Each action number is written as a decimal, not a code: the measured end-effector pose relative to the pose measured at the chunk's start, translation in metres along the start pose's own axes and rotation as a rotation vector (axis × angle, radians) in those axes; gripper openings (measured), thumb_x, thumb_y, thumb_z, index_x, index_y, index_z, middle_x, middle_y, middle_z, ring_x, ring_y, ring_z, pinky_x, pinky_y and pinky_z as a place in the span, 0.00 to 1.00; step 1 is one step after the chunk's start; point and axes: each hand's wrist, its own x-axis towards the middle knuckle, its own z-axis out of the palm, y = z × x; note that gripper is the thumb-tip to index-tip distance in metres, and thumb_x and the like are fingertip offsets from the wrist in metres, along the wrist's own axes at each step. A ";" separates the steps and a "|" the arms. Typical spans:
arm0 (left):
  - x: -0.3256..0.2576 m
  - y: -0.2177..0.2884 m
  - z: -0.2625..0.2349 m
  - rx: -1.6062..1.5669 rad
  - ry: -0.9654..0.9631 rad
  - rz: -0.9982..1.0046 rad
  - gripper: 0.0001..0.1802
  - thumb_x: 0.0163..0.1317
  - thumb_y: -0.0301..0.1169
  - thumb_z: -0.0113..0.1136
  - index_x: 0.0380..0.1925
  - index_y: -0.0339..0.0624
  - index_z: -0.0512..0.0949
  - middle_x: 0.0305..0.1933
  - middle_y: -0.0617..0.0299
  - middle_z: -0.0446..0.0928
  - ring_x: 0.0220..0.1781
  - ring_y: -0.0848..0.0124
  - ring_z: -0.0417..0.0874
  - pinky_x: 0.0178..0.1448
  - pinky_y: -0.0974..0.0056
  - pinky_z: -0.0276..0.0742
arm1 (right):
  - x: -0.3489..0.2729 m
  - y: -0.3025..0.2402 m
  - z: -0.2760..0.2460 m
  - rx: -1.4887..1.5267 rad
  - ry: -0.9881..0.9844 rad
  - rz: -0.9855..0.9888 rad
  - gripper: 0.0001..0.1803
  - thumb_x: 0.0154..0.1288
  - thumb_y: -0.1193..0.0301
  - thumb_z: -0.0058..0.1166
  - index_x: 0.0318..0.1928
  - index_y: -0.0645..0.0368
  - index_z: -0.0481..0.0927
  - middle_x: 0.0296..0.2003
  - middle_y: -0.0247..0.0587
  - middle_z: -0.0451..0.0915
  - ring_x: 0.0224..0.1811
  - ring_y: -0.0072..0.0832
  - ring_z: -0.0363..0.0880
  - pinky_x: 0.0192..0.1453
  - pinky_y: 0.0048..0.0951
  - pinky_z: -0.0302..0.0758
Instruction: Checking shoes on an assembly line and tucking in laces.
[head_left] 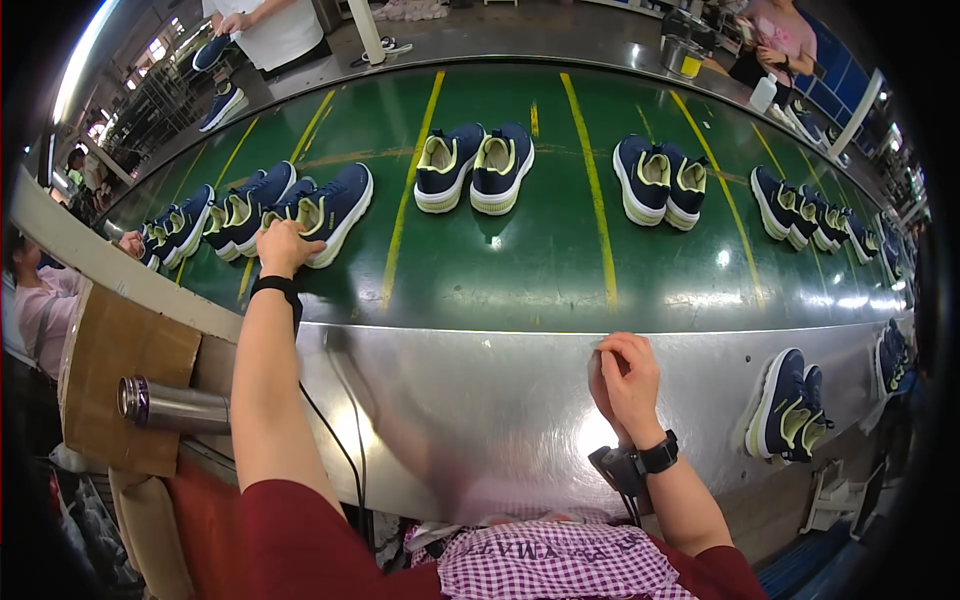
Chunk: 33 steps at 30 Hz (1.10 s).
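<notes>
My left hand (285, 247) reaches out to the green belt and grips the heel end of a navy sneaker (292, 207), covering much of it. Its mate, another navy sneaker (343, 205) with a pale sole and lime lining, sits against it on the right. Just left of the hand stands a further pair of navy sneakers (250, 205). My right hand (630, 380) rests over the metal ledge with its fingers curled in, and nothing shows in them. Straight ahead on the belt is a pair of navy sneakers (480, 170), heels toward me.
Yellow lines divide the green belt (520, 270). More sneakers (658, 182) stand farther right. One pair (785, 405) sits on the metal ledge (480, 400) at right. A steel flask (175, 405) lies by cardboard at left; black cables (335, 430) cross the ledge. Other people work around the belt.
</notes>
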 end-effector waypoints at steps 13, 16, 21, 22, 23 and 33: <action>-0.246 0.065 -0.102 -0.237 0.033 0.277 0.22 0.42 0.47 0.75 0.35 0.46 0.84 0.33 0.55 0.79 0.35 0.53 0.81 0.39 0.53 0.75 | -0.002 -0.001 0.005 0.018 -0.001 0.036 0.05 0.59 0.76 0.54 0.34 0.60 0.81 0.39 0.40 0.81 0.45 0.39 0.77 0.50 0.35 0.74; -0.289 0.086 -0.107 -0.351 0.094 0.375 0.18 0.44 0.41 0.74 0.35 0.48 0.83 0.31 0.56 0.78 0.32 0.54 0.79 0.37 0.54 0.74 | 0.000 0.002 0.006 0.022 0.014 0.022 0.05 0.59 0.76 0.53 0.34 0.61 0.82 0.39 0.41 0.81 0.45 0.40 0.77 0.50 0.36 0.74; -0.312 0.112 -0.109 -0.350 0.262 0.473 0.18 0.40 0.34 0.75 0.33 0.41 0.82 0.31 0.58 0.75 0.46 0.56 0.76 0.59 0.51 0.65 | 0.000 0.000 0.009 0.073 0.026 0.037 0.05 0.59 0.75 0.53 0.34 0.60 0.82 0.38 0.41 0.81 0.44 0.39 0.77 0.49 0.36 0.74; -0.312 0.113 -0.107 -0.352 0.260 0.480 0.18 0.40 0.34 0.75 0.33 0.41 0.82 0.31 0.58 0.75 0.46 0.56 0.76 0.59 0.51 0.65 | -0.001 -0.001 0.009 0.069 0.029 0.042 0.05 0.59 0.75 0.53 0.34 0.60 0.82 0.38 0.41 0.81 0.44 0.39 0.77 0.49 0.36 0.74; -0.310 0.115 -0.103 -0.377 0.273 0.582 0.17 0.40 0.33 0.74 0.31 0.40 0.81 0.32 0.56 0.76 0.46 0.55 0.76 0.60 0.51 0.65 | -0.002 0.000 0.010 0.073 0.026 0.030 0.05 0.59 0.75 0.53 0.34 0.60 0.82 0.38 0.41 0.81 0.44 0.39 0.77 0.48 0.36 0.74; -0.382 0.144 -0.104 -0.558 0.262 0.736 0.12 0.43 0.33 0.72 0.26 0.42 0.79 0.28 0.57 0.78 0.47 0.56 0.80 0.61 0.49 0.66 | -0.009 0.000 0.008 0.034 -0.028 -0.015 0.14 0.68 0.64 0.50 0.43 0.60 0.83 0.41 0.43 0.82 0.46 0.40 0.77 0.50 0.37 0.74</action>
